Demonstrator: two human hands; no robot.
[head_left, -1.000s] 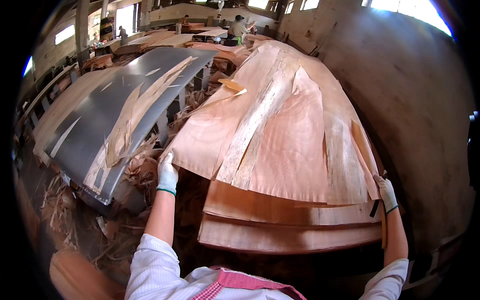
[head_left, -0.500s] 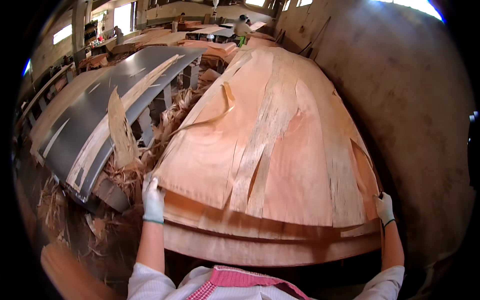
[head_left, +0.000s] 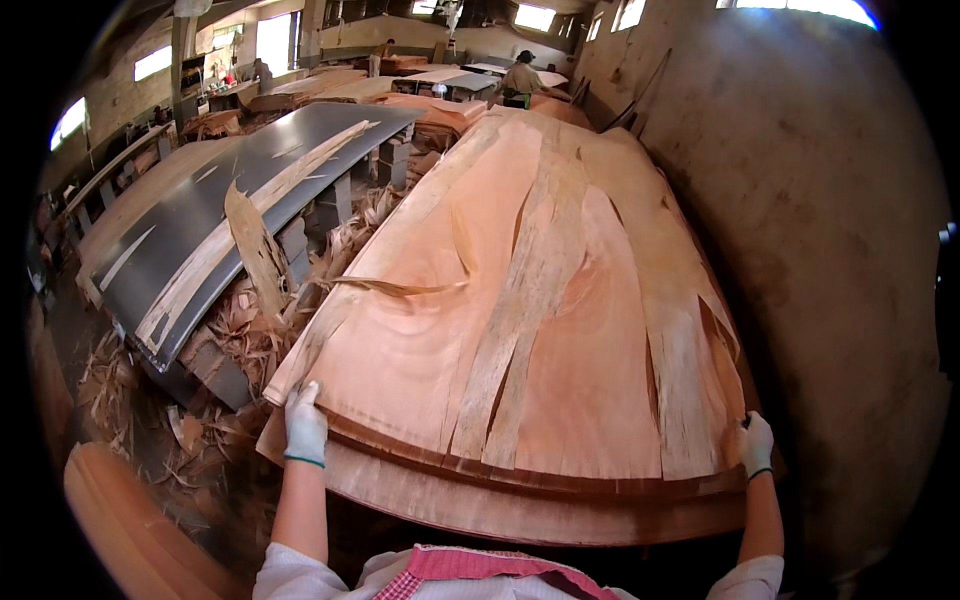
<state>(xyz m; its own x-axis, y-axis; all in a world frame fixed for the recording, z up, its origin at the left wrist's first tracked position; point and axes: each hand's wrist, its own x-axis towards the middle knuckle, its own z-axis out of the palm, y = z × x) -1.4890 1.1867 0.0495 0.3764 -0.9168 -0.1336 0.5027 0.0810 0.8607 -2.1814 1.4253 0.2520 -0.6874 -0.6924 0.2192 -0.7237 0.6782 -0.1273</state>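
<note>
Sheet [head_left: 600,400] before you, atop the stack [head_left: 540,515]
Left, a strip [head_left: 200,266] lies on the desk [head_left: 180,232]; scraps [head_left: 243,315] lie between desk and stack; the wall [head_left: 820,250] stands to your right.

Text: none readable | veneer [head_left: 590,400]: no legible lettering | dark panel [head_left: 190,230]: none legible | wall [head_left: 800,250]: none legible | pink cloth [head_left: 490,566]: none legible | far tables [head_left: 470,83]: any lettering or numbers there too small to read

Dark table [head_left: 190,232]: long strip [head_left: 192,282], few slivers [head_left: 127,258] on it. Floor [head_left: 72,345]: scraps [head_left: 108,400] heaped. Stack [head_left: 450,502]: veneer sheet [head_left: 590,390] on top.
</note>
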